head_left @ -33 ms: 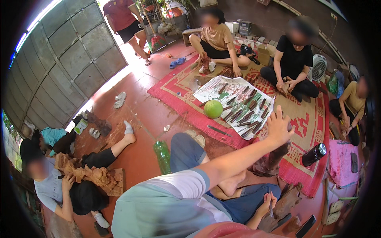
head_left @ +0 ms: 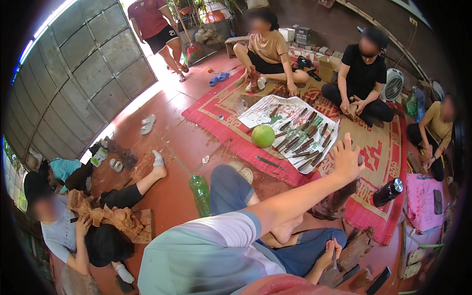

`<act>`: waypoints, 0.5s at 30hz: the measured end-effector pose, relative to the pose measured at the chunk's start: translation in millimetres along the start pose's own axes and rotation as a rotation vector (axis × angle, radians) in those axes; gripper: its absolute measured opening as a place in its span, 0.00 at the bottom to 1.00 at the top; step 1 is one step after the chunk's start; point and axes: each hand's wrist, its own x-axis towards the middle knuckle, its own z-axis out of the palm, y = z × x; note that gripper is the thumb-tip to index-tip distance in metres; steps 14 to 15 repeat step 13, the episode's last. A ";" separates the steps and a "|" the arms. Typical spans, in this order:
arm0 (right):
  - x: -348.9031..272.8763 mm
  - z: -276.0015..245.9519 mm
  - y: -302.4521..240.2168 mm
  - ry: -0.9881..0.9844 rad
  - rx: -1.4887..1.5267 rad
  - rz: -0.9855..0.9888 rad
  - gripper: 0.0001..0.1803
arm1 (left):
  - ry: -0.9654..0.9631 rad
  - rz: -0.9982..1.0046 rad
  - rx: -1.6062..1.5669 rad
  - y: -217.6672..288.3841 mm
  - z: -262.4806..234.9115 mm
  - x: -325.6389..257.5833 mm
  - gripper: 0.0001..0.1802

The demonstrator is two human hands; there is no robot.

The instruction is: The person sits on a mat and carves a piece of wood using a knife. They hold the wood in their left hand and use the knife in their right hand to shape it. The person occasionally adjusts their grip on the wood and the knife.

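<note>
My left arm reaches across to the right. My left hand (head_left: 347, 158) is at the top of a dark reddish-brown wood carving (head_left: 334, 200), its fingers bent around the upper end and spread apart; part of the piece is hidden behind my forearm. Low in the view, beside my bent knee, my right hand (head_left: 327, 254) is closed on a slim carving chisel (head_left: 335, 256), its narrow metal end showing. Beyond my left hand, several dark-handled carving tools (head_left: 305, 145) lie on a printed white sheet (head_left: 255, 114). A green pomelo-like fruit (head_left: 263, 136) sits at the sheet's near left corner.
A black flask (head_left: 388, 191) stands on the red-and-tan mat (head_left: 376, 172). A green plastic bottle (head_left: 199, 195) is near my leg. A phone (head_left: 378, 281) lies at lower right. Co-workers sit around; one at left holds a lighter wood carving (head_left: 118, 221). Someone stands by the metal gate (head_left: 78, 64).
</note>
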 end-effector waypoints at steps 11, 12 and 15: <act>-0.3 -3.6 1.4 0.022 0.039 0.034 0.06 | -0.137 0.346 -0.183 39.7 -6.3 -66.6 0.32; 1.8 -9.7 6.6 0.013 0.034 0.034 0.07 | -0.144 0.372 -0.194 35.6 -8.5 -65.0 0.33; 4.7 -15.7 13.2 0.004 0.029 0.035 0.09 | -0.150 0.397 -0.205 31.1 -11.5 -63.3 0.33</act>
